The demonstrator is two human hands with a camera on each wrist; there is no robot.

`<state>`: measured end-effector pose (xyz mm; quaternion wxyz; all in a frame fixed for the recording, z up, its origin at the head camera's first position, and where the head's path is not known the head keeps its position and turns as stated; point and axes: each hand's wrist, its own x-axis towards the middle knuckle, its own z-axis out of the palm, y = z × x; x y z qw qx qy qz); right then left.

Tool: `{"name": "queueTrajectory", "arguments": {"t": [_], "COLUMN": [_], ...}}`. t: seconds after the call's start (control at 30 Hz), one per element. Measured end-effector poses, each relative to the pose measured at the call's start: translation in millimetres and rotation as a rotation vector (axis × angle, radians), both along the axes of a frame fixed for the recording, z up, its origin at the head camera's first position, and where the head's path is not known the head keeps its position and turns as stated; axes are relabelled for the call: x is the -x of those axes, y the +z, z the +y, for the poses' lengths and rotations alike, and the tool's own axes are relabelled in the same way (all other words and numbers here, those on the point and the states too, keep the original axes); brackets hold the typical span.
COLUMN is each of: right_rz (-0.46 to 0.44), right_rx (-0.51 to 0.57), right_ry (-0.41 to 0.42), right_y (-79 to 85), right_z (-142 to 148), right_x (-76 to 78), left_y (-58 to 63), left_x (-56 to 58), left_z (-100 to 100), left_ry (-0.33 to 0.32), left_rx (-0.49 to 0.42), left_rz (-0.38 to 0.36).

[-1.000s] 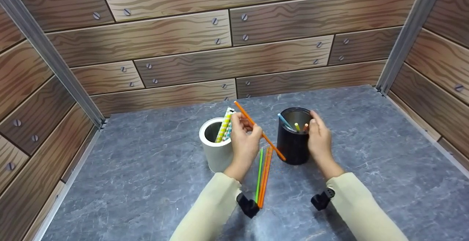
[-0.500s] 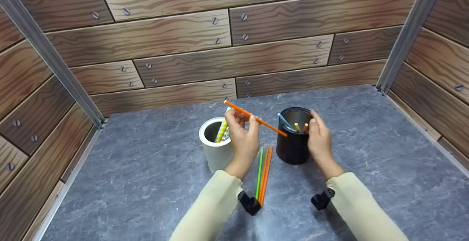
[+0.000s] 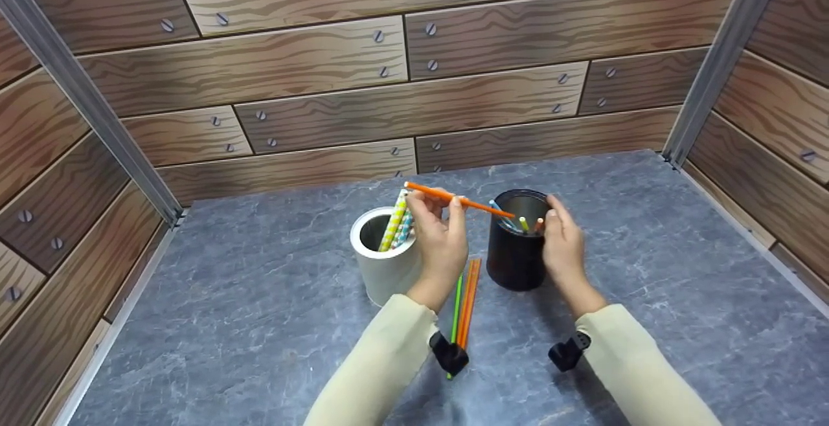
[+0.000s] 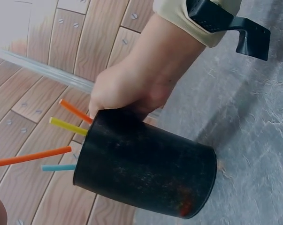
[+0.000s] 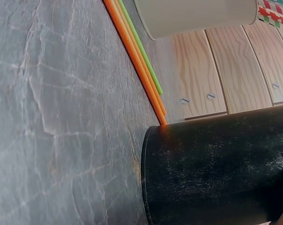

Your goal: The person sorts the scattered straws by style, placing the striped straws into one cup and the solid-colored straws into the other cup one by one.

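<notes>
Between thumb and fingers my left hand [image 3: 442, 238] pinches an orange straw [image 3: 476, 204], tilted, its lower right end at the mouth of the black cup [image 3: 516, 261]. In the left wrist view that straw [image 4: 33, 156] ends just short of the cup's rim. My right hand [image 3: 565, 248] holds the black cup by its right side, near the rim. Inside the cup stand a blue straw [image 4: 58, 167], a yellow straw [image 4: 67, 126] and another orange straw [image 4: 75, 110]. Behind my left hand is a white cup [image 3: 386, 275] with several patterned paper straws [image 3: 393, 226].
Between the cups, orange straws [image 5: 136, 58] and a green straw [image 5: 142, 49] lie on the grey marbled table [image 3: 239, 322], partly under the left wrist camera [image 3: 449, 355]. Wood-patterned walls [image 3: 337, 109] enclose the back and sides.
My left hand has raised the orange straw's lower end from beside the black cup's base to its mouth, turning the straw flatter. The right hand stays on the cup.
</notes>
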<state>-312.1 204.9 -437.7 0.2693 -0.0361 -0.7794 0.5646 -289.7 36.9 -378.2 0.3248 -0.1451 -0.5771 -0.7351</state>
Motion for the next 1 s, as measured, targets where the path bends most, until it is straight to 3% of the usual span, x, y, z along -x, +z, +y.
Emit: {"name": "queueTrajectory", "arguments": {"t": [0.13,0.43,0.7,1.0], "right_rz": [-0.001,0.003,-0.009,0.0], "right_rx": [0.011,0.001,-0.006,-0.006], "right_ry": [0.007,0.016,0.023,0.015], "right_y": [-0.1,-0.5,0.3,0.7], "right_z": [-0.5,0.7,1.5,1.0], "right_x": [0.5,-0.1,0.1,-0.6], "left_y": [-4.8,-14.2,-15.2,-18.8], "left_x": [1.7,1.6,0.3,-0.7], "left_z": [3.6,6.8,9.1,9.9], "left_ry": [0.046,0.1,0.12,0.111], "left_rx": [0.106,0.223,0.285,0.286], "left_rz": [-0.008,-0.05,-0.036,-0.02]}}
